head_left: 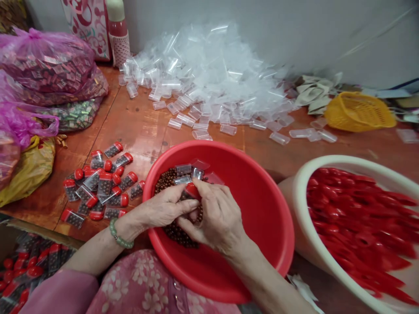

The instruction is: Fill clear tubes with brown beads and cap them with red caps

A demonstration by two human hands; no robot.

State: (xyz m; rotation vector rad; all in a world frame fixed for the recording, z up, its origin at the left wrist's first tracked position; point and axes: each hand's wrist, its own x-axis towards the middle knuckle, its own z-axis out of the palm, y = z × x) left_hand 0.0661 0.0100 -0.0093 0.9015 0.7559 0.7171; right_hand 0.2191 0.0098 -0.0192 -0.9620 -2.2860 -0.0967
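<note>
Both hands meet over a large red basin (262,218). My left hand (168,205), with a green bead bracelet at its wrist, is closed around a small clear container with a red cap (190,191). The fingers of my right hand (218,213) press at that cap from the other side, and they hide much of the container. Dark brown round beads (181,235) lie below the hands in the basin's left part. Several clear plastic tubes (183,170) rest on the beads at the far side.
Filled red-capped containers (104,183) lie on the wooden table (131,117); more fill a box (32,270) at lower left. Clear tubes (203,83) are heaped behind. A white tub (303,209) of red plastic parts stands right, near a yellow basket (360,113). Plastic bags (49,65) sit left.
</note>
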